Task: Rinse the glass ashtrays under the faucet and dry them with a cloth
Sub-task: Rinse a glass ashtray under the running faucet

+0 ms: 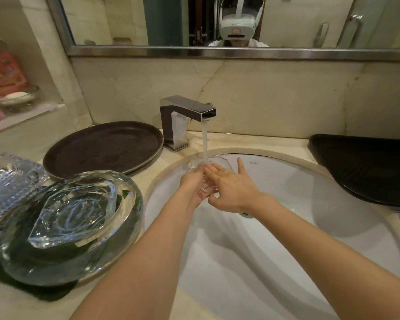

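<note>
Marble vanity counter, white sink [333, 227], faucet [185, 112] running.
Stacked glass ashtrays [74, 218] left of basin; round dark tray [102, 148] behind. Left hand [192, 188] grips one glass ashtray [219, 161] under the stream; right hand [231, 188] rests on it, fingers extended.

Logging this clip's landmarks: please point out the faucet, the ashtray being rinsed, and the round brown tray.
faucet [187, 107]: head view, top of the spout.
ashtray [219, 160]: head view, far glass rim beyond the fingers.
round brown tray [102, 150]: head view, bare flat middle.
</note>
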Available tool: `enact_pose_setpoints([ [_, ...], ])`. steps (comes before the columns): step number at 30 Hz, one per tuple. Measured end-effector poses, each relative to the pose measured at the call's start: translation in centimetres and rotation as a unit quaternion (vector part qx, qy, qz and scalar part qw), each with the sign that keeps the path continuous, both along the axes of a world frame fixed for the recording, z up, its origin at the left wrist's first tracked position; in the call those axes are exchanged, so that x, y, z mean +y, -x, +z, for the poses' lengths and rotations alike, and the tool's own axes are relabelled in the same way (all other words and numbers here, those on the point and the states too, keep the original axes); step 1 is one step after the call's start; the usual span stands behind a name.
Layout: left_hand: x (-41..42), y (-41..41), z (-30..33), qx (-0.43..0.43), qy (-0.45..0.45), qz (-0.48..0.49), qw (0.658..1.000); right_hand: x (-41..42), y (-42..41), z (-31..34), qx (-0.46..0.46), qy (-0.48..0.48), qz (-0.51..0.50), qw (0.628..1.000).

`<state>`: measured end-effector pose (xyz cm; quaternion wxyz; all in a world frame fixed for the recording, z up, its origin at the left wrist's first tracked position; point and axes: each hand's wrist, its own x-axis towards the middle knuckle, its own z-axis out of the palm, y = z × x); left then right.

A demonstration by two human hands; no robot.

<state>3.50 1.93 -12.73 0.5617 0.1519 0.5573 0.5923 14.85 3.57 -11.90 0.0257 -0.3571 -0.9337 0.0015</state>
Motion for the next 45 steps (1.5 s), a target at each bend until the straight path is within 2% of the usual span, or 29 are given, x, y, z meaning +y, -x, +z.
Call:
enact_pose_setpoints([
  [3,0.4,0.0,-0.1,0.046,0.008,0.061,0.997,-0.2,0.4,0.4,-0.014,-0.057,-0.028,0.998],
  [6,0.4,0.1,0.0,0.056,-0.007,0.110,0.992,-1.4,1.5,1.1,-0.054,-0.148,-0.020,0.987],
  [7,0.4,0.3,0.1,0.051,-0.017,0.123,0.991,-1.7,1.7,1.0,-0.047,-0.167,-0.006,0.985],
  [9,0.4,0.6,0.2,0.030,-0.044,0.146,0.988,-2.0,1.8,0.3,0.060,-0.227,0.035,0.971],
  [11,0.4,0.6,0.6,0.009,-0.067,0.164,0.984,-1.4,1.3,-1.0,0.194,-0.168,0.075,0.964],
  [13,0.4,0.6,0.7,-0.016,-0.075,0.169,0.983,-1.3,0.9,-1.7,0.261,-0.033,0.071,0.962],
  [16,0.3,0.2,0.6,-0.033,-0.079,0.162,0.983,-0.7,0.5,-2.2,0.253,0.064,-0.030,0.965],
  [18,0.2,-0.1,0.6,-0.027,-0.071,0.147,0.986,-0.3,0.7,-2.4,0.281,0.136,-0.087,0.946],
  [20,0.2,-0.4,0.7,-0.023,-0.063,0.128,0.989,-0.1,1.1,-2.1,0.377,0.218,-0.129,0.891],
  [22,0.2,-0.4,0.7,-0.022,-0.049,0.108,0.993,0.5,1.6,-1.6,0.481,0.279,-0.178,0.812],
  [23,0.2,-0.4,0.8,-0.023,-0.044,0.101,0.994,1.0,1.9,-1.2,0.528,0.317,-0.204,0.761],
  [25,0.3,-0.3,0.7,-0.016,-0.037,0.087,0.995,1.2,1.8,0.1,0.605,0.427,-0.217,0.636],
  [27,0.2,-0.4,0.7,0.000,-0.043,0.073,0.996,1.1,1.3,0.7,0.630,0.533,-0.205,0.527],
  [28,0.1,-0.4,0.9,-0.001,-0.048,0.070,0.996,1.0,0.8,0.8,0.626,0.573,-0.193,0.493],
  [29,0.0,-0.4,1.0,-0.006,-0.055,0.071,0.996,1.0,0.4,0.8,0.615,0.604,-0.173,0.476],
  [30,0.0,-0.3,1.0,-0.010,-0.060,0.077,0.995,1.1,0.0,0.8,0.600,0.626,-0.156,0.473],
  [31,0.1,-0.2,1.0,-0.014,-0.062,0.086,0.994,1.3,-0.3,0.8,0.582,0.634,-0.147,0.488],
  [34,0.3,-0.2,0.8,0.027,-0.089,0.096,0.991,1.6,-0.8,1.2,0.493,0.591,-0.189,0.610],
  [36,0.2,-0.3,0.8,0.045,-0.100,0.100,0.989,1.8,-0.8,0.9,0.480,0.536,-0.230,0.655],
  [43,0.2,0.2,0.5,-0.006,-0.048,0.085,0.995,2.0,-0.3,-0.8,0.514,0.395,-0.308,0.696],
  [44,0.0,0.1,0.6,-0.013,-0.043,0.076,0.996,1.9,-0.2,-1.1,0.530,0.403,-0.300,0.683],
  [45,0.0,0.1,0.5,-0.014,-0.037,0.067,0.997,1.7,0.0,-1.2,0.557,0.429,-0.278,0.655],
])
